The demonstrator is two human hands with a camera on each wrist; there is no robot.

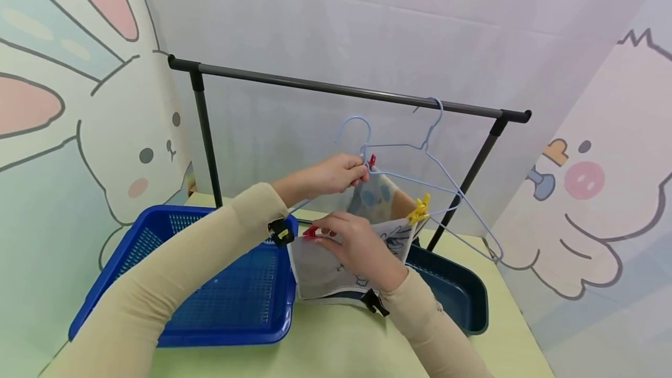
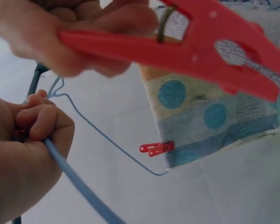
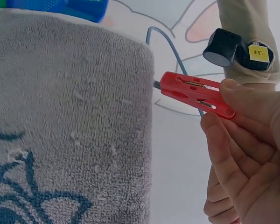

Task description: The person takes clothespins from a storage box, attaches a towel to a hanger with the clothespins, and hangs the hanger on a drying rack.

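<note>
My left hand [image 1: 338,174] grips a blue wire hanger [image 1: 357,119] just below its hook. Below it, my right hand [image 1: 362,249] pinches a red clothespin [image 3: 191,91] between thumb and fingers, at the near left edge of a towel [image 1: 325,267]. The towel's near side is grey-white with a blue drawing; its far side shows coloured dots. A yellow clothespin [image 1: 419,210] sits at the towel's right corner. Another red clothespin [image 2: 156,149] is on a far corner. How firmly the pinched clothespin bites the towel, I cannot tell.
A dark rail [image 1: 315,84] crosses behind, with a second blue hanger [image 1: 480,229] hooked on it. On the pale green table [image 1: 336,354] stand a blue basket [image 1: 226,340] at left and a dark teal basin [image 1: 480,302] at right, partly behind the towel.
</note>
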